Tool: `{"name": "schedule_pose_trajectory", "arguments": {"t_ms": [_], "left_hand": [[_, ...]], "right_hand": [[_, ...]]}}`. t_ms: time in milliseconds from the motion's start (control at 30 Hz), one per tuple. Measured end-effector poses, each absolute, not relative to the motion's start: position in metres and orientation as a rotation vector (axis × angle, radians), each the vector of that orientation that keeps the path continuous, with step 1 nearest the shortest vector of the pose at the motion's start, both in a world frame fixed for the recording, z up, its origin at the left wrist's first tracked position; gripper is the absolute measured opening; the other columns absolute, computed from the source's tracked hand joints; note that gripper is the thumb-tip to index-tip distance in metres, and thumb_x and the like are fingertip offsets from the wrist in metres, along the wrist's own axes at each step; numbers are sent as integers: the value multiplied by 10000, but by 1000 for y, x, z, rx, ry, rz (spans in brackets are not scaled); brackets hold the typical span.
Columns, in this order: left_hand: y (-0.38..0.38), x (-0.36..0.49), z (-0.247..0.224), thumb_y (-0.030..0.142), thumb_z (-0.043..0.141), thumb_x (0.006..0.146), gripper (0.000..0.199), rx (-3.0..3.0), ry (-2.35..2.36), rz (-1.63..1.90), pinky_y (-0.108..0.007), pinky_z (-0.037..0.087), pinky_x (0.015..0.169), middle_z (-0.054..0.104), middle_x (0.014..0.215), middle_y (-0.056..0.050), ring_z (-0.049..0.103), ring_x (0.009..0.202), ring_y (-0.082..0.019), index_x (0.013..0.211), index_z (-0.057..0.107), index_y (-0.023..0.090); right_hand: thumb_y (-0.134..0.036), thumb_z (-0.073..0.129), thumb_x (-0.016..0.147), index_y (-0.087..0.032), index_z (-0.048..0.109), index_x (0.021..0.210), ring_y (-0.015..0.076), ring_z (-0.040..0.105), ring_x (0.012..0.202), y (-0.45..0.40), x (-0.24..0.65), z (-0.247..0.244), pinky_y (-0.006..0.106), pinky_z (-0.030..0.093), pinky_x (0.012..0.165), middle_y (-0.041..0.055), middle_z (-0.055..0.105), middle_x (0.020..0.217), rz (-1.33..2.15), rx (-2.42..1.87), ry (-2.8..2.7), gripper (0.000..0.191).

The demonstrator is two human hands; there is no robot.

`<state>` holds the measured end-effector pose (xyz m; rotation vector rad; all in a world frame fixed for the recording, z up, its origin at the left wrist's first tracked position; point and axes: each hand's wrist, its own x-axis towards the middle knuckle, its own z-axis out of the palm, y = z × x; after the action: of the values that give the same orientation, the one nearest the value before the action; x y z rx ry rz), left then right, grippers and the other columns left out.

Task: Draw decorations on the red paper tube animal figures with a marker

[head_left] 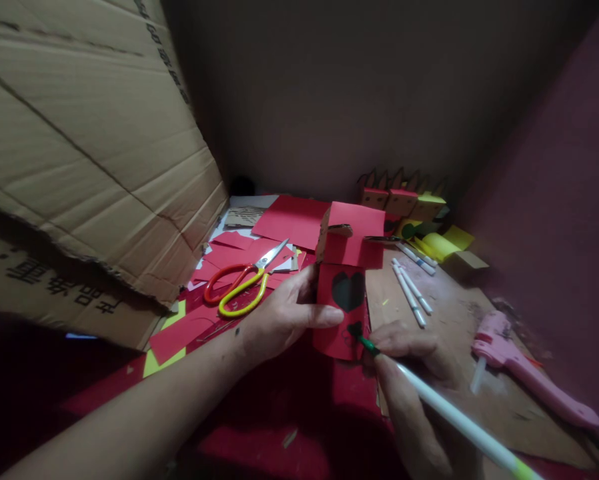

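A red paper and cardboard figure (355,233) stands near the middle, with a square upper part and a rounded lower part. On its lower part is a large dark heart (348,291), with smaller dark shapes below. My left hand (292,313) grips the figure from the left, thumb across its front. Pinched in my right hand (419,380) is a white marker (459,418) with a green tip, which touches the lower shapes. Scissors (249,283) with red and yellow handles lie left of the figure.
Red paper sheets (290,223) and scraps lie behind the scissors. A large cardboard sheet (89,147) rises at the left. To the right are white markers (408,293), a pink glue gun (524,373) on cardboard and yellow paper (442,245). Small box figures (402,200) stand at the back.
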<state>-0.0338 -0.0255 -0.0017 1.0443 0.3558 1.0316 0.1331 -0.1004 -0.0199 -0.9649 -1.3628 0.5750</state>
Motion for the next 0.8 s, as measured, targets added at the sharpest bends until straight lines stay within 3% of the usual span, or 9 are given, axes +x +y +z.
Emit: {"name": "schedule_pose_trajectory", "arguments": {"t_ms": [300,800], "left_hand": [[-26,-35,-3,215,868,652,469,1040,421,1035,-415,495,914,707,1087,-97,654,1054,-305,1060,641,176],[-27,-34,-3,190,830,693,428,1080,411,1049,-373,489,884,713,1092,-83,654,1001,-260,1073,633,185]], "right_hand": [[-264,763,827,-296,683,867,197,632,623,-101,138,-25,322,524,518,19,704,830,558,-1024,-1385,96],[-215,788,805,-294,737,868,220,666,714,-101,138,-24,357,578,654,19,707,807,546,-1013,-1388,113]]}}
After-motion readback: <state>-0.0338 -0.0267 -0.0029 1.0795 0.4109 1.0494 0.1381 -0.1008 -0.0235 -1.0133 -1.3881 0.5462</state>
